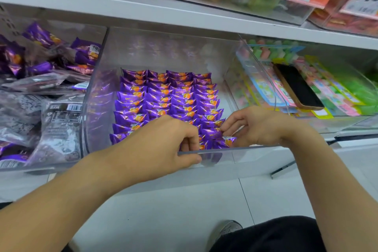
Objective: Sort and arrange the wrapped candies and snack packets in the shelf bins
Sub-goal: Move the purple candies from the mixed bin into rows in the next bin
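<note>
Left hand (169, 141) curls over front rim of clear bin (235, 148), fingers gripping purple candies (163, 96) in the near rows. Right hand (253, 127) pinches one purple packet (227, 141) at the bin's front right corner.

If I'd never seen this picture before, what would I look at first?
Probably the shiny purple candies, lined up in neat rows inside the clear middle bin. Next, the two hands at its front edge: the left hand and the right hand both have fingers on candies in the front row. You might also spot the dark phone lying on the colourful packets in the bin to the right.
</note>
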